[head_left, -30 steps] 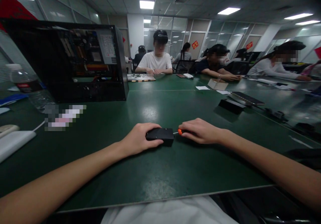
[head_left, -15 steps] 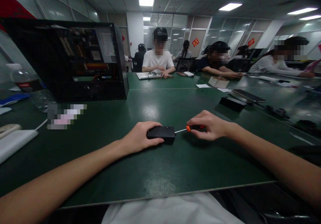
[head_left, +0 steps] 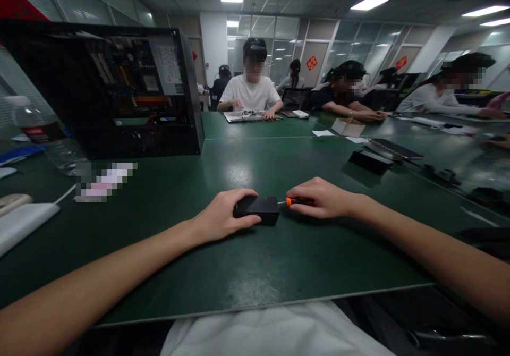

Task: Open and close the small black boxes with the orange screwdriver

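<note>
A small black rectangular box [head_left: 258, 208] lies on the green table [head_left: 239, 265] in front of me. My left hand [head_left: 223, 215] grips its left end, thumb on the near side and fingers over the far side. In my right hand [head_left: 319, 197] is a screwdriver [head_left: 292, 201] with an orange and black handle, held level between thumb and fingers. Its thin metal shaft points left at the box's right end face. Only a short length of shaft shows; whether the tip is inside the box cannot be made out.
An open black computer case [head_left: 191, 101] stands at the left, beside a plastic bottle [head_left: 43, 133]. A white device [head_left: 27, 226] lies at the left edge. Right of centre are a black block [head_left: 370, 162] and a small carton [head_left: 348, 127]. Several people sit across the table.
My right hand has moved left with the screwdriver, and less of its shaft shows beside the box. The left hand keeps its hold on the box.
</note>
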The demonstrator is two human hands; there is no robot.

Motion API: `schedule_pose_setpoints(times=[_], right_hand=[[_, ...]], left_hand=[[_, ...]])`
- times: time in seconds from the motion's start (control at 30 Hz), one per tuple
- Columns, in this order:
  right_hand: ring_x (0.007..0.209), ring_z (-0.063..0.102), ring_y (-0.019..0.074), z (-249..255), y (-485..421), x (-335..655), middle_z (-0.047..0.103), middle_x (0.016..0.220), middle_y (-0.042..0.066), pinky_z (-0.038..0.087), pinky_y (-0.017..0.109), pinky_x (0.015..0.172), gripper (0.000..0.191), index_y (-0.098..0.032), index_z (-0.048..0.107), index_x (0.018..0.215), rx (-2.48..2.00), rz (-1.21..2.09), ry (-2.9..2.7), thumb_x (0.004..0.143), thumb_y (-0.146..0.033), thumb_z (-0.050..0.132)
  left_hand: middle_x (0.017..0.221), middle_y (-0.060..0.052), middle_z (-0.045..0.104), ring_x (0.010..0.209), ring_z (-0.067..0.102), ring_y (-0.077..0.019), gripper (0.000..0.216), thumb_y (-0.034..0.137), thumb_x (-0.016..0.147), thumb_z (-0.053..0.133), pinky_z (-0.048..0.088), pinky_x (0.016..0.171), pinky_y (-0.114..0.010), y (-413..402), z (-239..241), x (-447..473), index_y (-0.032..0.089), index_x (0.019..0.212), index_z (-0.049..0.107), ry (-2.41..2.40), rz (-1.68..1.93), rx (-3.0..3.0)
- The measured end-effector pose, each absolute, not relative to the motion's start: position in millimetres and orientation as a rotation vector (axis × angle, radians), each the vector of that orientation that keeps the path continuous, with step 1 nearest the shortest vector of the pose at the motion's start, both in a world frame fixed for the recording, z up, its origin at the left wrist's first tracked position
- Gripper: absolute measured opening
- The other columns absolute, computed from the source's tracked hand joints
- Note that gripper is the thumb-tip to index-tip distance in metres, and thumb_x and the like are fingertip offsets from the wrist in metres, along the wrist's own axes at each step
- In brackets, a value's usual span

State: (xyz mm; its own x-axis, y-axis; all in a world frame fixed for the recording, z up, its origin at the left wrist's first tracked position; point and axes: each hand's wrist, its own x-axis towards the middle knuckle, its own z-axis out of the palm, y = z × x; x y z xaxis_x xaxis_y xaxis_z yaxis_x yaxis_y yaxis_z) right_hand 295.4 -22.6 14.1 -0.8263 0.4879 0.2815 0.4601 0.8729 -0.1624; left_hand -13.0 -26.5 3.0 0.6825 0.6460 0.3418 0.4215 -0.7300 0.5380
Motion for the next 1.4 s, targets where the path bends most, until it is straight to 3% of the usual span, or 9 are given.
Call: schedule_pose_setpoints(times=[0.17, 0.4, 0.7, 1.4], right_hand=[[0.072, 0.066, 0.0143, 43.1, -21.4, 317.7, 0.073, 0.088, 0.007, 0.047, 0.025, 0.066, 0.032, -0.016, 0.071, 0.106, -0.823, 0.141, -2.664, 0.097, -0.045, 0.059], [0.079, 0.068, 0.0194, 60.1, -14.9, 343.1, 0.074, 0.090, 0.007, 0.053, 0.030, 0.074, 0.036, -0.018, 0.074, 0.097, -1.055, 0.149, -2.321, 0.088, -0.053, 0.069], [0.082, 0.068, 0.0178, 50.6, -20.3, 324.0, 0.075, 0.094, 0.008, 0.052, 0.029, 0.075, 0.031, -0.017, 0.074, 0.102, -1.019, 0.263, -2.406, 0.094, -0.045, 0.064], [0.088, 0.066, 0.0180, 29.6, -10.1, 315.5, 0.069, 0.101, 0.010, 0.051, 0.029, 0.076, 0.031, -0.016, 0.070, 0.112, -0.985, 0.107, -2.652, 0.100, -0.038, 0.052]], left_hand=[[0.108, -0.006, 0.075, 0.091, 0.069, -0.0223, 0.038, 0.040, 0.090, 0.069, 0.051, 0.081, -0.031, -28.5, 6.2, -12.9, 0.018, 0.121, 0.067, 0.881, 0.728, 2.433], [0.109, -0.006, 0.075, 0.094, 0.069, -0.0230, 0.037, 0.040, 0.089, 0.070, 0.051, 0.083, -0.031, -29.7, 9.3, -11.5, 0.017, 0.118, 0.069, 0.901, 0.744, 2.384], [0.112, -0.007, 0.075, 0.099, 0.069, -0.0241, 0.036, 0.038, 0.087, 0.072, 0.052, 0.089, -0.033, -29.4, 10.9, -11.6, 0.016, 0.116, 0.070, 0.916, 0.811, 2.302], [0.108, -0.008, 0.081, 0.091, 0.075, -0.0257, 0.047, 0.040, 0.079, 0.082, 0.055, 0.083, -0.033, -35.7, 35.2, -4.8, 0.015, 0.118, 0.078, 0.909, 0.738, 2.318]])
